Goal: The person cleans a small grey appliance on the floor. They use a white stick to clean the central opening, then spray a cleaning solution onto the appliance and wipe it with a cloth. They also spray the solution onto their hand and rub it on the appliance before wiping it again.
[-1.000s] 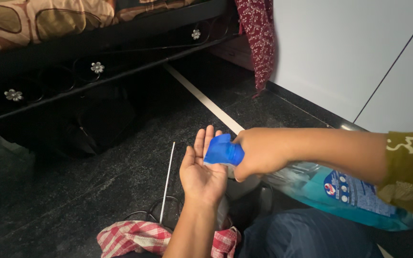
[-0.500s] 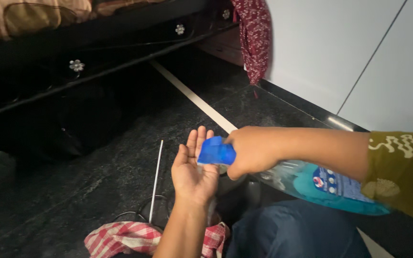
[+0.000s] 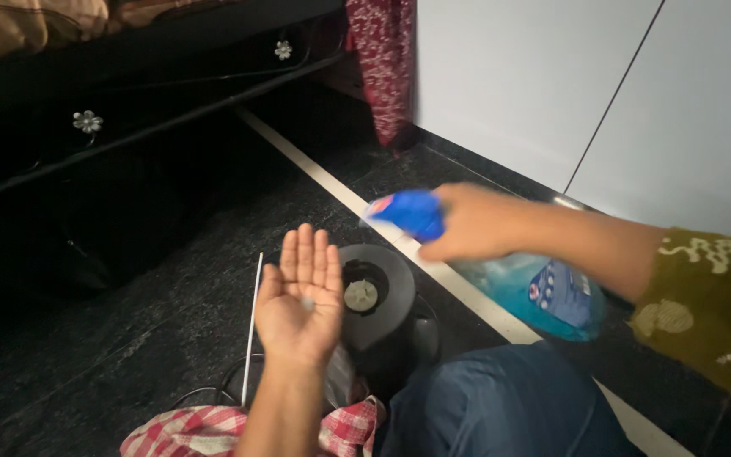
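A: Head view: right hand (image 3: 477,222) gripping blue-capped clear plastic spray bottle (image 3: 535,288) of blue liquid (raised, tilted).
B: Left hand (image 3: 299,296)?
A: Open, palm up, empty, above round grey fan motor (image 3: 378,296).

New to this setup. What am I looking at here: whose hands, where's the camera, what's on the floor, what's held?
There is no machine here: a person works with two bare hands, filmed by one camera worn on their head and looking down, so there is only this single view.

The left hand is open, palm up, and holds nothing. The right hand grips a blue-topped spray bottle of blue liquid by its trigger head, raised to the right of the open palm.

On the dark stone floor lie a thin white rod, a round grey and black device just behind the left hand, and a red checked cloth near the person's knee. A black metal bed frame and a white wall stand behind.
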